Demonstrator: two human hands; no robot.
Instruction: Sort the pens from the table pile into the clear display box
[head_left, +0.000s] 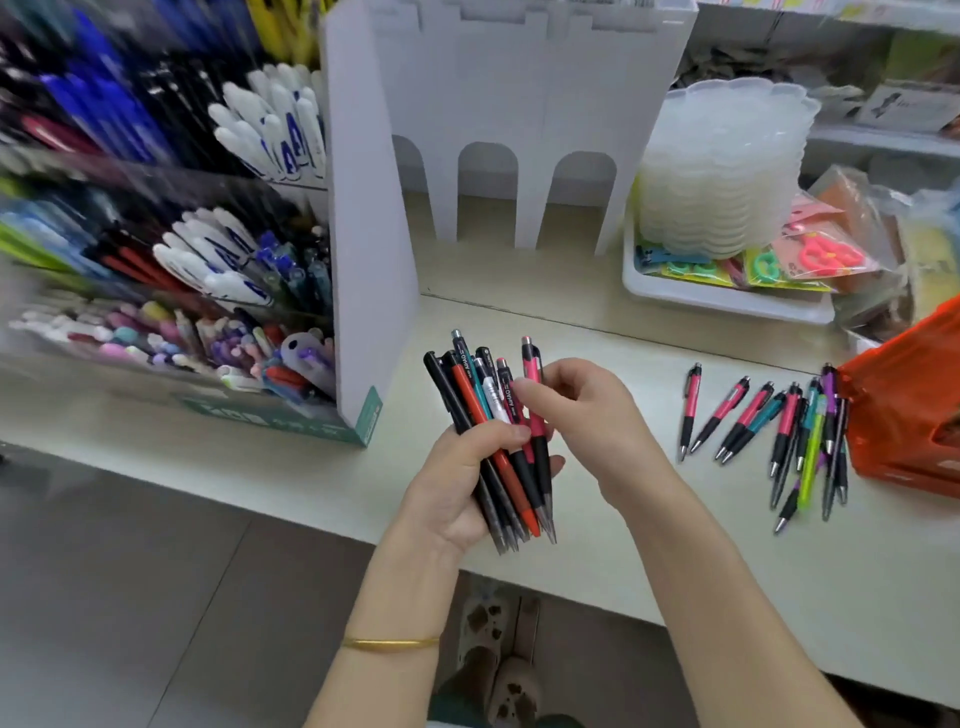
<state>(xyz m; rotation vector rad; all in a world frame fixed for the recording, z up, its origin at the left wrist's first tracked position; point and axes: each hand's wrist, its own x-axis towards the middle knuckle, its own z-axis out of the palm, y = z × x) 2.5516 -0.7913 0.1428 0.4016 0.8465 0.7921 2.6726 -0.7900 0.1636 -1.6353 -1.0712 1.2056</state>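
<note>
My left hand (457, 488) grips a bundle of pens (478, 395), black, red, teal and pink, tips pointing down toward me, above the table's front edge. My right hand (576, 410) pinches the pink pen (532, 369) at the right side of that bundle. A pile of loose pens (779, 426), mostly pink and black with teal, green and purple ones, lies on the table to the right. The clear display box (171, 249), tiered and full of pens and markers, stands at the left.
A white cardboard divider stand (498, 104) rises behind the hands. At the right are a stack of clear plastic lids (727, 161), a white tray (717, 299) with packaged toys, and an orange bag (914, 410) beside the pen pile. The floor lies below the table edge.
</note>
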